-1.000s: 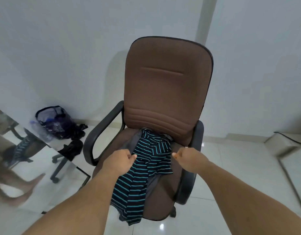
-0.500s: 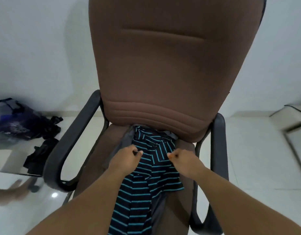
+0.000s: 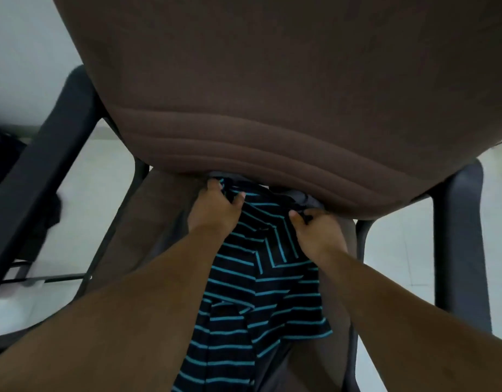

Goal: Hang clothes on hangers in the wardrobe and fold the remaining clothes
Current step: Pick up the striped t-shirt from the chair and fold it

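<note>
Both hands have closed in from hovering above the seat: the left hand (image 3: 213, 210) and right hand (image 3: 319, 230) now grip the top of the striped shirt (image 3: 252, 295) lying between them on the chair (image 3: 272, 94), so lifting it looks imminent.

Chair (image 3: 272, 89): brown upholstered backrest filled most of the view, stitched seams curving along its lower edge.
Armrests (image 3: 40, 176): black, one at each side of the seat.
Floor (image 3: 108, 171): pale glossy tiles.
Wall (image 3: 23, 46): plain white, upper left.
</note>
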